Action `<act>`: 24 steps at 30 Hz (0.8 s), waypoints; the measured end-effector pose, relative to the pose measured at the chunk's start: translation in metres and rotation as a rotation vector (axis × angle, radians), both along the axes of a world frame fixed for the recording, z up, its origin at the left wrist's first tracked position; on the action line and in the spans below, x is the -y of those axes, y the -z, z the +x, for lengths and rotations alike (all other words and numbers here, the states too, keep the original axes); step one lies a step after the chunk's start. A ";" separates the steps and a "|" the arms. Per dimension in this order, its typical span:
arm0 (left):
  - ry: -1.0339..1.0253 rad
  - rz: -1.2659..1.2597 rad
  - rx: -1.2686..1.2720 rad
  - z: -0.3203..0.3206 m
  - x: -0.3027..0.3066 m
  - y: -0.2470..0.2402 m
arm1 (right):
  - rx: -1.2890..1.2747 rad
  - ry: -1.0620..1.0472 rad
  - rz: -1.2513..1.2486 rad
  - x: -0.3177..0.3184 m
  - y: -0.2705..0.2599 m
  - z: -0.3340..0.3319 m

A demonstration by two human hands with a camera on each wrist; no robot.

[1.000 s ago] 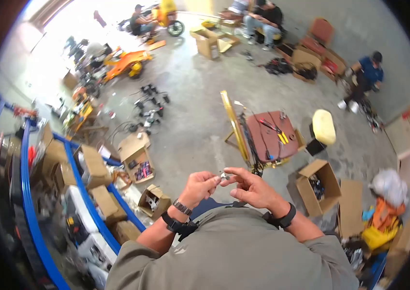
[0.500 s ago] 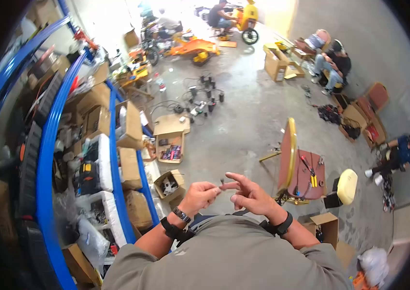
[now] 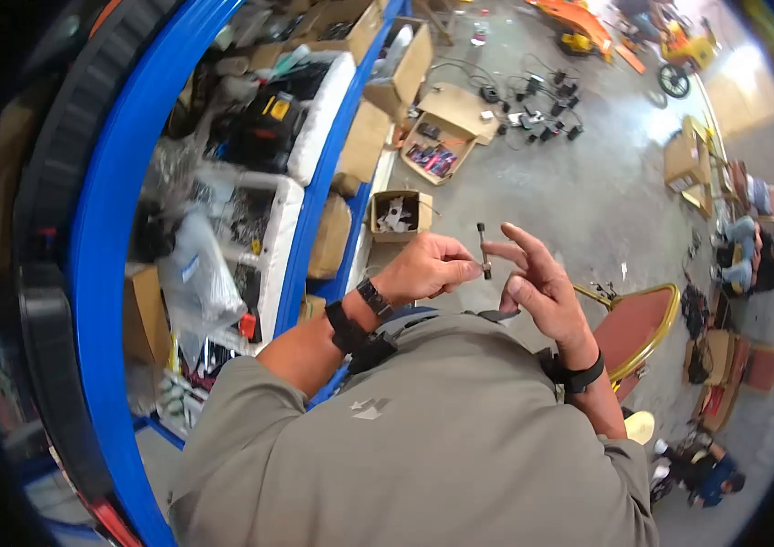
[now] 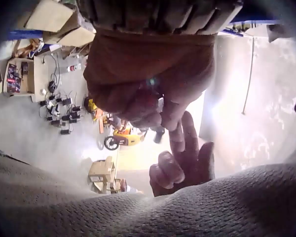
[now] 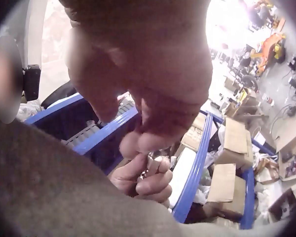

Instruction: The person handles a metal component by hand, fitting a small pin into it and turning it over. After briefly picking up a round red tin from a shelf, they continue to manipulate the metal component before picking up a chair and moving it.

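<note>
My left hand (image 3: 425,268) pinches a small metal rod (image 3: 482,241) between thumb and fingertips. The rod stands upright in the head view, with a dark end at the top and a shiny collar near its lower end. My right hand (image 3: 542,290) is beside it, fingers loosely extended and the index fingertip right at the rod. From the right wrist, a silvery part (image 5: 151,167) shows between the left fingers, just under the right fingertips. In the left wrist view, the left hand (image 4: 148,84) hides most of the rod.
Blue shelving (image 3: 123,228) stands at my left, loaded with cartons and a black-and-yellow item (image 3: 273,109). Open cardboard boxes (image 3: 423,211) sit on the floor ahead. Dark parts with cables (image 3: 542,105) lie beyond them. A reddish chair (image 3: 638,333) stands right; people are farther off.
The head view has swung left, bringing the shelving closer to the middle. The left hand keeps its pinch, and the rod now shows upright between the hands. The right hand stays beside it.
</note>
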State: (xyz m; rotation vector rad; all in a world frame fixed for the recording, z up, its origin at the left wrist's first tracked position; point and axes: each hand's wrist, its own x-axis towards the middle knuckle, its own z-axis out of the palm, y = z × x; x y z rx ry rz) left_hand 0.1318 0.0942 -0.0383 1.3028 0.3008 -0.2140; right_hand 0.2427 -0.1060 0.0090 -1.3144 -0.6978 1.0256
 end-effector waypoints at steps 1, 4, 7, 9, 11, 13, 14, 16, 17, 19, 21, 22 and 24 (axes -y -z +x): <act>0.015 -0.008 0.007 -0.003 0.002 -0.001 | 0.034 -0.063 -0.026 -0.003 0.008 0.007; -0.090 -0.019 -0.010 -0.008 0.015 -0.001 | 0.130 -0.208 -0.105 -0.004 0.017 0.024; -0.246 0.062 -0.013 -0.008 0.031 -0.012 | 0.084 -0.279 -0.169 0.002 0.014 0.036; -0.329 0.198 -0.015 -0.008 0.039 -0.018 | 0.018 -0.388 -0.130 0.005 0.010 0.043; -0.420 0.246 -0.002 -0.011 0.046 -0.013 | -0.058 -0.427 -0.049 0.006 0.002 0.044; -0.436 0.401 -0.013 -0.017 0.048 -0.012 | -0.038 -0.425 0.059 0.003 -0.001 0.047; -0.444 0.272 -0.119 -0.017 0.053 -0.022 | -0.045 -0.389 0.072 0.000 -0.001 0.047; -0.302 0.197 -0.100 -0.024 0.053 -0.027 | 0.061 -0.415 0.064 -0.007 0.010 0.049; -0.308 0.166 -0.081 -0.026 0.052 -0.026 | 0.075 -0.461 0.032 -0.010 0.017 0.049; -0.359 0.112 -0.028 -0.022 0.046 -0.028 | 0.117 -0.525 -0.033 -0.011 0.011 0.048; -0.459 0.051 0.021 -0.024 0.040 -0.028 | 0.145 -0.558 -0.077 -0.013 0.004 0.044; -0.456 0.085 -0.004 -0.024 0.037 -0.025 | 0.112 -0.538 -0.040 -0.013 0.001 0.045; -0.454 0.152 -0.062 -0.025 0.030 -0.021 | 0.037 -0.504 0.034 -0.015 -0.008 0.043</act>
